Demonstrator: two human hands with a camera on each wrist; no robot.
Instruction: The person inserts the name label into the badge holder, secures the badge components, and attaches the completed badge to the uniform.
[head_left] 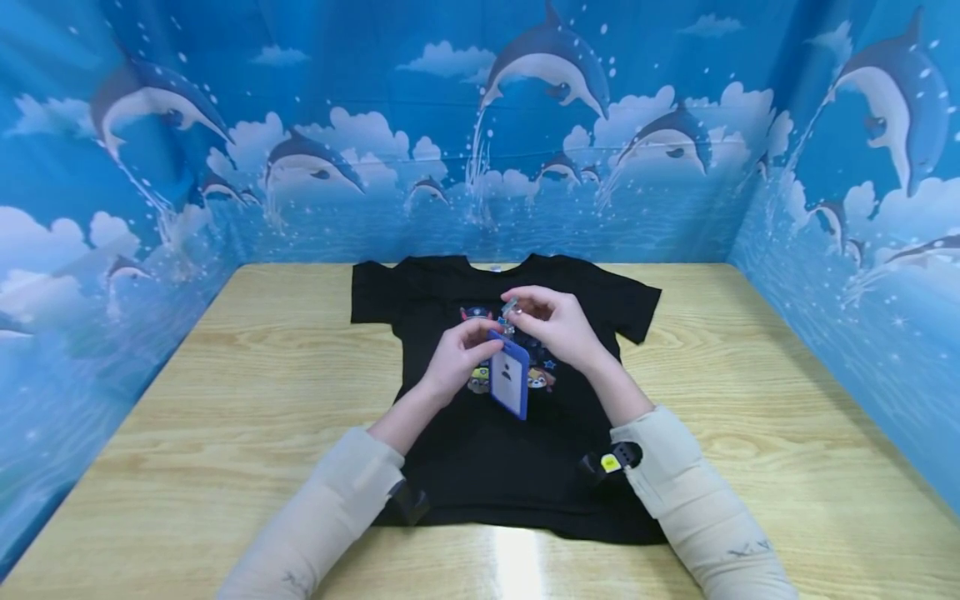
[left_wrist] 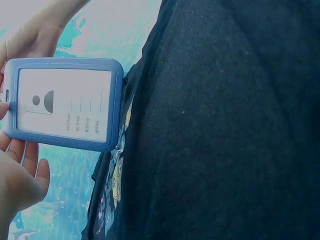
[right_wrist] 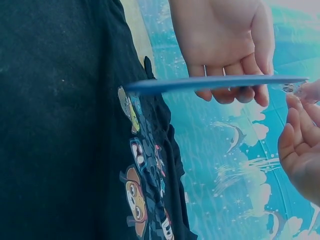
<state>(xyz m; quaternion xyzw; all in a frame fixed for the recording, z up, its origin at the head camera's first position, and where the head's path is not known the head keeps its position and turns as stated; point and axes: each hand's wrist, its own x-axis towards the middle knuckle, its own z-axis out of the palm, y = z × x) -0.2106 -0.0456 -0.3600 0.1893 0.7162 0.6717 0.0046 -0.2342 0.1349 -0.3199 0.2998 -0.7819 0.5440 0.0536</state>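
Note:
A blue-framed ID badge holder [head_left: 510,383] with a white card inside hangs tilted above the black T-shirt [head_left: 465,475]. My left hand [head_left: 456,357] pinches the holder by its top edge, thumb in front. Just above, my right hand [head_left: 561,327] pinches a small clear-and-metal clip [head_left: 512,307] at the top of the holder. The left wrist view shows the badge holder's [left_wrist: 65,105] card face, with a person icon and printed lines. It appears edge-on in the right wrist view, where the metal part [right_wrist: 287,87] at its end is partly covered by fingers.
The shirt is spread on a light wooden table [head_left: 262,400], collar away from me, with cartoon dog prints [head_left: 480,379] on its chest. A blue dolphin-patterned curtain [head_left: 375,192] encloses the back and both sides.

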